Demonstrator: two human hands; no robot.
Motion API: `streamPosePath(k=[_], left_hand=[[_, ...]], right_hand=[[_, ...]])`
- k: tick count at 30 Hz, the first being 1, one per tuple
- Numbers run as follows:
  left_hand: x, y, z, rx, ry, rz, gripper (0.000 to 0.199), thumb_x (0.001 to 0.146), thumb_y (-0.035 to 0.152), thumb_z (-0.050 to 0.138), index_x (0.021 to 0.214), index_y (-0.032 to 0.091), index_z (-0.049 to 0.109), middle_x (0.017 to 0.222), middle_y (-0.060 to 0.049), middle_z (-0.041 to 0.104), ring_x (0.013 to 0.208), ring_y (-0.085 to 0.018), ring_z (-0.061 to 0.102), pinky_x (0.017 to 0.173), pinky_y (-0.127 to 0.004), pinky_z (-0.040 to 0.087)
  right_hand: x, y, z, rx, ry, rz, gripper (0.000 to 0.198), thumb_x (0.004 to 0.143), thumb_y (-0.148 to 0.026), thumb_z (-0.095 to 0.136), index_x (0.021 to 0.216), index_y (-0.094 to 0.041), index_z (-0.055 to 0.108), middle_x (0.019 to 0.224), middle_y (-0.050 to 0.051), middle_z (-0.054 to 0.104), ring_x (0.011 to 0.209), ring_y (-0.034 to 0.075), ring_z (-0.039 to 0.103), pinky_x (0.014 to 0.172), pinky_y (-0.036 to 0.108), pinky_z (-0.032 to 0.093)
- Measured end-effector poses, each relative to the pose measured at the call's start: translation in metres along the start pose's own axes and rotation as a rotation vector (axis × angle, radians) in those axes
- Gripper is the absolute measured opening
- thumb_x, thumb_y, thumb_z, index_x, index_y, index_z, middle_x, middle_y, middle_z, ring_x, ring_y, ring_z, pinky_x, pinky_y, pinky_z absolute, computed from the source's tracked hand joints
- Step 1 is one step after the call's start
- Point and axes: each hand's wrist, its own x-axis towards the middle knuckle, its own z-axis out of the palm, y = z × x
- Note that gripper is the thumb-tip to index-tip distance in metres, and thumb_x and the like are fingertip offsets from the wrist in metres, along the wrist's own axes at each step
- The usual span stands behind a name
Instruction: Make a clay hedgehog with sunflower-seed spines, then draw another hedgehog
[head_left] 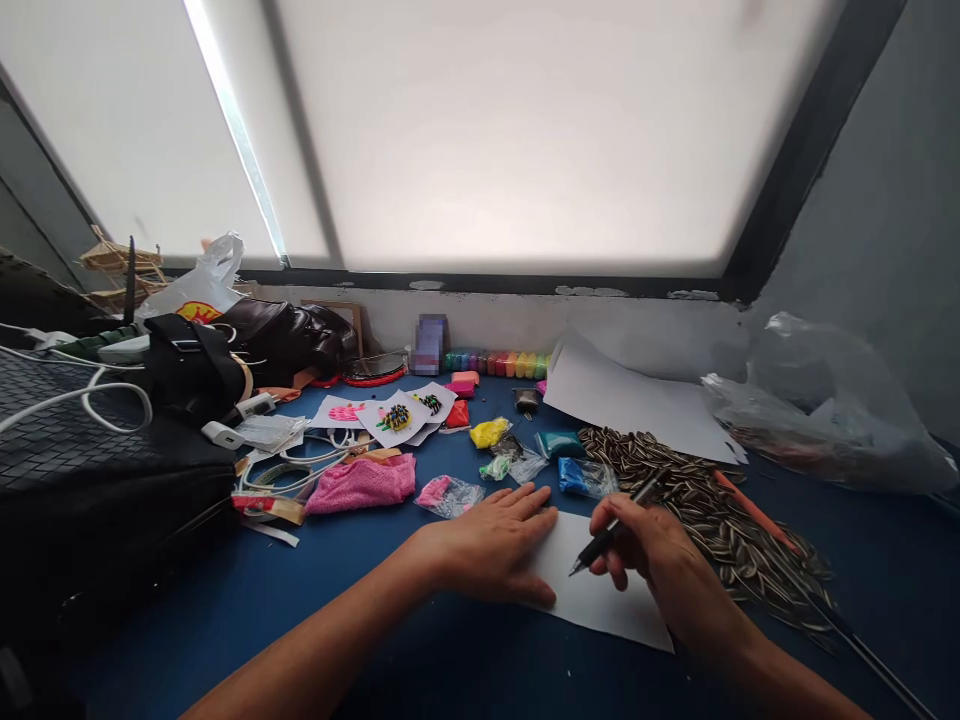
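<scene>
A white sheet of paper [600, 600] lies on the blue tabletop in front of me. My left hand [502, 545] rests flat on its left side, fingers stretched out. In my right hand [645, 540] is a black pen [600, 545], its tip pointing down and left over the paper; I cannot tell whether the tip touches. Just beyond the sheet lie small bags of modelling clay: a blue one [577, 477], a teal one [559, 443], a yellow one [490, 432] and a pink one [450, 495]. Sunflower seeds [720, 530] are heaped beside my right hand.
Paper pieces with colourful decorated shapes [397, 418] lie back left, near a pink cloth [364, 483] and white cables [300, 470]. A black bag [112, 520] stands at the left. Large white sheets [630, 390] and a clear plastic bag [832, 420] occupy the back right.
</scene>
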Motion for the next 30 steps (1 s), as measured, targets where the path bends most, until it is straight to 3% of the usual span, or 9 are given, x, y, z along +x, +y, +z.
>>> streamPosePath(k=[4, 7, 9, 13, 19, 25, 30], left_hand=[[-0.002, 0.005, -0.004, 0.010, 0.040, -0.011, 0.075, 0.080, 0.050, 0.066, 0.142, 0.018, 0.037, 0.153, -0.016, 0.029, 0.143, -0.033, 0.022, 0.113, -0.045, 0.026], [-0.003, 0.005, -0.010, 0.005, 0.111, -0.026, 0.069, 0.075, 0.042, 0.073, 0.134, 0.018, 0.048, 0.133, -0.013, 0.051, 0.126, -0.030, 0.046, 0.102, -0.037, 0.039], [-0.003, 0.003, -0.013, -0.002, 0.128, -0.072, 0.051, 0.077, 0.032, 0.070, 0.124, 0.019, 0.055, 0.118, -0.009, 0.057, 0.111, -0.025, 0.054, 0.093, -0.033, 0.044], [-0.003, -0.006, -0.015, -0.007, 0.101, -0.150, 0.030, 0.077, 0.020, 0.062, 0.107, 0.020, 0.061, 0.106, -0.006, 0.057, 0.097, -0.021, 0.058, 0.083, -0.030, 0.046], [-0.002, -0.009, -0.010, -0.001, 0.180, -0.107, 0.039, 0.081, 0.022, 0.056, 0.120, 0.021, 0.054, 0.115, -0.007, 0.054, 0.104, -0.022, 0.056, 0.088, -0.031, 0.045], [0.006, -0.009, 0.000, 0.087, 0.226, -0.170, 0.021, 0.091, 0.023, 0.040, 0.103, 0.019, 0.056, 0.104, -0.008, 0.056, 0.091, -0.020, 0.058, 0.078, -0.031, 0.047], [0.009, -0.009, 0.001, 0.016, 0.263, -0.216, 0.015, 0.087, 0.019, 0.045, 0.097, 0.018, 0.055, 0.103, -0.008, 0.058, 0.093, -0.021, 0.057, 0.080, -0.032, 0.046]], right_hand=[[0.006, 0.008, 0.004, 0.031, -0.040, 0.044, 0.046, 0.074, -0.065, 0.058, 0.070, -0.019, 0.059, 0.045, -0.004, 0.051, 0.054, 0.015, 0.054, 0.062, 0.029, 0.044], [0.009, 0.012, 0.004, 0.054, -0.041, 0.069, 0.044, 0.074, -0.063, 0.058, 0.070, -0.019, 0.058, 0.046, -0.005, 0.051, 0.054, 0.015, 0.054, 0.063, 0.029, 0.044], [0.009, 0.012, 0.004, 0.022, -0.042, 0.085, 0.044, 0.074, -0.063, 0.056, 0.068, -0.020, 0.057, 0.045, -0.005, 0.049, 0.052, 0.014, 0.052, 0.059, 0.027, 0.042], [0.007, 0.007, 0.004, -0.122, -0.044, 0.088, 0.042, 0.075, -0.061, 0.052, 0.063, -0.021, 0.054, 0.044, -0.006, 0.042, 0.048, 0.012, 0.045, 0.054, 0.025, 0.039], [0.012, 0.012, 0.002, -0.172, -0.084, 0.087, 0.043, 0.080, -0.057, 0.047, 0.058, -0.021, 0.052, 0.048, -0.004, 0.043, 0.049, 0.013, 0.045, 0.054, 0.026, 0.041], [0.012, 0.012, 0.002, -0.169, -0.105, 0.052, 0.045, 0.081, -0.060, 0.044, 0.058, -0.021, 0.050, 0.046, -0.005, 0.038, 0.046, 0.012, 0.040, 0.050, 0.026, 0.038], [0.007, 0.002, 0.002, -0.158, -0.066, 0.016, 0.046, 0.078, -0.062, 0.048, 0.059, -0.021, 0.053, 0.045, -0.006, 0.038, 0.045, 0.010, 0.037, 0.050, 0.025, 0.034]])
